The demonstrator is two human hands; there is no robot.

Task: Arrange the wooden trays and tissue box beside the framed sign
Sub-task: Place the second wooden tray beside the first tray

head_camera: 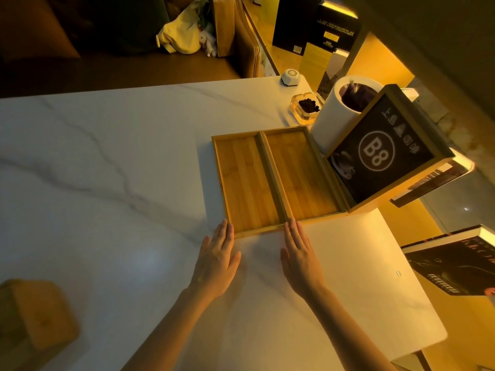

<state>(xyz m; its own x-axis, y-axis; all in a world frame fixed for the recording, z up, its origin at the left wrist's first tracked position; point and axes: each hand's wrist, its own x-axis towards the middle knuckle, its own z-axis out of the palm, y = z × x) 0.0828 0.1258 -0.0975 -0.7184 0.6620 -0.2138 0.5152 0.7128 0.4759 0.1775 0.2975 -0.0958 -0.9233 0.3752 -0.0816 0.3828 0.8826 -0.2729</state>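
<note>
Two shallow wooden trays lie side by side on the marble table, the left tray point(245, 183) touching the right tray point(301, 175). The right tray sits against the framed sign point(380, 153), a dark board marked "B8" in a wooden frame. My left hand point(218, 259) lies flat with fingertips at the near left corner of the left tray. My right hand point(301, 257) lies flat with fingertips at the near edge where the trays meet. Both hands hold nothing. A wooden tissue box point(37, 314) stands at the table's near left corner, far from both hands.
Behind the trays stand a white cylindrical bin point(332, 116), a glass ashtray point(305, 107) and a small white device point(290, 76). Books point(455, 263) lie on a shelf to the right. The table's right edge point(417, 285) is close to my right arm.
</note>
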